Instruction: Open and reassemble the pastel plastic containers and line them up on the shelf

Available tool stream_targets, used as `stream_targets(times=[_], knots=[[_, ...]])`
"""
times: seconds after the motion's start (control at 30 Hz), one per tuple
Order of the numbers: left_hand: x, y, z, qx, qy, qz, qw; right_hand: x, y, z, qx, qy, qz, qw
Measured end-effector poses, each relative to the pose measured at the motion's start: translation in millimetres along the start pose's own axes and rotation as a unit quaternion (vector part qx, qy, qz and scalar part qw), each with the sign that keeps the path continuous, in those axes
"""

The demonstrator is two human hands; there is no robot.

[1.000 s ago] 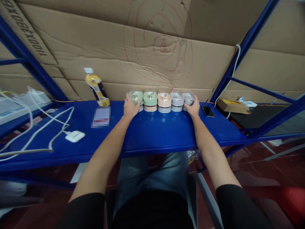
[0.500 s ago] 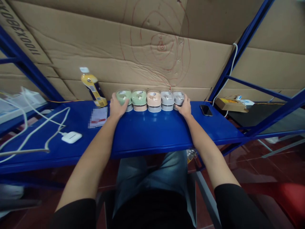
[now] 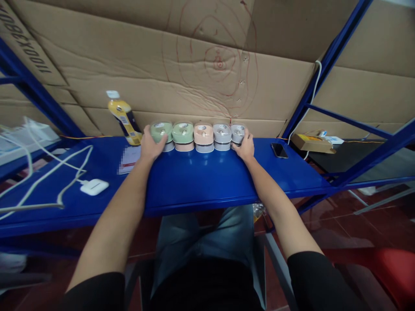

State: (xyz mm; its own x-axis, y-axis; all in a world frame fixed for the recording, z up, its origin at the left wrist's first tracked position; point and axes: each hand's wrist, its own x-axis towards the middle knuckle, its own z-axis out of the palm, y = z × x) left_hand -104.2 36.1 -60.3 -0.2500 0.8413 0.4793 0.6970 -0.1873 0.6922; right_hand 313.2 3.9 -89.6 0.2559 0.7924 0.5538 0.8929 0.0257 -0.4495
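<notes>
Several small lidded containers stand side by side in a row on the blue table (image 3: 201,181), close to the cardboard wall. My left hand (image 3: 151,144) grips the outer side of the green-lidded container (image 3: 161,129) at the left end, thumb in front. Beside it is another green-lidded container (image 3: 183,134), then a pink-lidded one (image 3: 204,134) and a grey one (image 3: 222,134). At the right end my right hand (image 3: 244,145) is closed round the side of a grey container (image 3: 237,131). The row's ends are partly hidden by my fingers.
A yellow bottle (image 3: 125,119) and a paper (image 3: 129,157) are left of the row. White cables (image 3: 48,172) and a white earphone case (image 3: 94,186) lie farther left. A phone (image 3: 279,150) lies to the right, near a blue frame post and an open carton (image 3: 313,143).
Both hands and the row have shifted slightly left, with the row's left end now nearer the bottle. My hands keep their hold on the two end containers.
</notes>
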Motion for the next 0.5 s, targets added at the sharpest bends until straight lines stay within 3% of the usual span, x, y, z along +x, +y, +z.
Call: stream_targets(times=[0.5], knots=[[-4.0,3.7,0.3,-0.018,0.005,0.011,1.0,-2.3,-0.8,1.8,-0.002,0.045,-0.008,0.999]])
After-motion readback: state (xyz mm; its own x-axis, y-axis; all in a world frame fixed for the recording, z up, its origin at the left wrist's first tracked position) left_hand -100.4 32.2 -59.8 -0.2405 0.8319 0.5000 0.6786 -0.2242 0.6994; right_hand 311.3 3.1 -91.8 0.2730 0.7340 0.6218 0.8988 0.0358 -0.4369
